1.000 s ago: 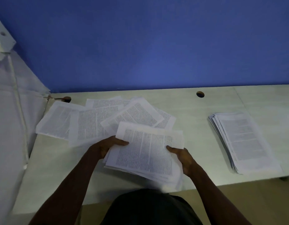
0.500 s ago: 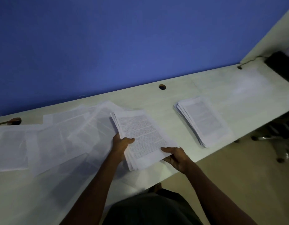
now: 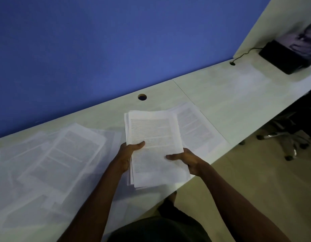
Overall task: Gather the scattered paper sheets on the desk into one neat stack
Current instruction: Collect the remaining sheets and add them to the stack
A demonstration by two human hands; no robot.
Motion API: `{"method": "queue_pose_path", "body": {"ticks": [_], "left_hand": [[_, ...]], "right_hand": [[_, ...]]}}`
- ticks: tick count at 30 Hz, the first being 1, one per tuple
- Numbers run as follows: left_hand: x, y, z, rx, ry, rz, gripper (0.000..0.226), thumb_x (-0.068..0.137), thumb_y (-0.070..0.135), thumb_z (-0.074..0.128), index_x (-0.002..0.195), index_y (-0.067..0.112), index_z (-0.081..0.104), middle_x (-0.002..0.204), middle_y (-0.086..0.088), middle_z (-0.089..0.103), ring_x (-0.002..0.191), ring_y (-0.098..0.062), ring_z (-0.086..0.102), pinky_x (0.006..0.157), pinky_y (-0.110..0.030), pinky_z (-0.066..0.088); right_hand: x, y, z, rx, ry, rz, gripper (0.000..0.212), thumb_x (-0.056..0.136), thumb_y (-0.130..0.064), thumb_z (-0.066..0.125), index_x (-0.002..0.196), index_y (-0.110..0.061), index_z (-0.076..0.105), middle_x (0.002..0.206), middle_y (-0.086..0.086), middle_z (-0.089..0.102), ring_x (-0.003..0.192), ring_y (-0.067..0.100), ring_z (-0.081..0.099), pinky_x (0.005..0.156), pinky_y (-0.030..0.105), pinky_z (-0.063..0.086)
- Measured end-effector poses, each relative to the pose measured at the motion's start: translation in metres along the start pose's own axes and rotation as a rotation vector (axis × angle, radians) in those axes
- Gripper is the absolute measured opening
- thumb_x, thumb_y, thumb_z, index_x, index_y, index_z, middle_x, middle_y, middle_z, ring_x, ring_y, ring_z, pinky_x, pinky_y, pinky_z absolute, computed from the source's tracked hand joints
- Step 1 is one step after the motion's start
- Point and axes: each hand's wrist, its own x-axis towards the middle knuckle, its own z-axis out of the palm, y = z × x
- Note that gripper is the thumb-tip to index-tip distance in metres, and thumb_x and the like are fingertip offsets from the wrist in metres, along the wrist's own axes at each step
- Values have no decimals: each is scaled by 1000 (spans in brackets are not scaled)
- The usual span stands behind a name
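Note:
A thick bundle of printed sheets (image 3: 154, 135) is held above the pale desk (image 3: 230, 95). My left hand (image 3: 128, 152) grips its left edge with the thumb on top. My right hand (image 3: 184, 159) grips its lower right edge, thumb lying across the top sheet. Partly hidden under the bundle's right side lies a squared stack of sheets (image 3: 196, 126) on the desk. Several loose scattered sheets (image 3: 67, 154) overlap on the desk to the left, blurred.
A blue wall runs behind the desk, which has a round cable hole (image 3: 142, 97). At the far right stand a black box (image 3: 284, 56) with a cable and something blurred. Chair legs (image 3: 280, 138) stand on the floor under the desk's right end.
Both hands have carried the bundle to the right, from over the scattered sheets to above the squared stack. The view has swung right as well.

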Motion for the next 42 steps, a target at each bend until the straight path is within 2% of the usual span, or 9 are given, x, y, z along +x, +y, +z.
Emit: {"method": "queue_pose_path", "body": {"ticks": [5, 9, 12, 17, 21, 26, 34, 39, 42], "left_hand": [[33, -4, 88, -63, 12, -10, 45, 79, 3, 81, 122, 4, 70, 117, -14, 74, 107, -33, 72, 91, -44, 59], [67, -4, 149, 35, 151, 16, 38, 75, 1, 86, 110, 11, 74, 106, -5, 77, 92, -22, 75, 77, -34, 62], [91, -11, 189, 201, 264, -16, 25, 78, 3, 85, 100, 11, 75, 104, -8, 76, 86, -22, 73, 74, -38, 63], [110, -30, 205, 541, 462, -43, 25, 68, 25, 89, 78, 11, 71, 77, -7, 76, 62, -24, 74, 64, -43, 64], [91, -29, 179, 493, 643, 3, 23, 74, 30, 82, 73, 11, 69, 61, -3, 72, 48, -22, 70, 55, -42, 64], [45, -27, 103, 245, 822, 34, 10, 79, 12, 75, 77, 4, 70, 66, -11, 73, 49, -25, 69, 51, -46, 62], [-65, -51, -59, 33, 1104, 84, 4, 79, 9, 73, 78, 7, 71, 72, -17, 73, 59, -32, 73, 56, -49, 63], [-102, -70, -153, 275, 1317, 56, 18, 76, 15, 69, 93, 10, 71, 92, -8, 73, 90, -30, 69, 80, -30, 51], [-118, -71, -184, 417, 1348, -11, 47, 75, 13, 72, 120, 4, 62, 117, -19, 63, 112, -39, 58, 89, -42, 48]], "right_hand": [[20, -37, -82, -232, 115, -102, 46, 76, -35, 93, 116, -18, 77, 116, 1, 78, 109, 25, 74, 98, 46, 60], [35, -57, -167, -221, 387, -204, 28, 79, -21, 89, 103, -12, 78, 103, 14, 80, 96, 36, 76, 88, 54, 63], [46, -67, -208, -530, 532, -209, 31, 69, -42, 80, 90, -21, 71, 87, 3, 77, 87, 32, 73, 78, 45, 60], [68, -70, -220, -1003, 763, -317, 55, 76, -35, 89, 124, -19, 66, 115, 10, 69, 108, 33, 62, 86, 40, 51], [91, -75, -175, -870, 553, -490, 32, 86, -29, 82, 115, -23, 69, 106, 1, 65, 92, 21, 65, 72, 31, 52], [125, -74, -61, -856, 237, -503, 18, 85, -26, 77, 102, -26, 73, 93, -7, 73, 82, 13, 68, 78, 36, 58], [143, -41, 152, -1016, -181, -537, 13, 85, -20, 73, 97, -23, 74, 93, -9, 75, 86, 8, 66, 79, 25, 52], [163, -15, 247, -1152, -172, -560, 31, 87, -27, 77, 116, -19, 70, 115, 5, 70, 112, 25, 65, 95, 36, 52], [181, -13, 293, -1315, 39, -569, 60, 86, -42, 78, 137, -16, 58, 134, 11, 60, 127, 33, 55, 103, 47, 47]]}}
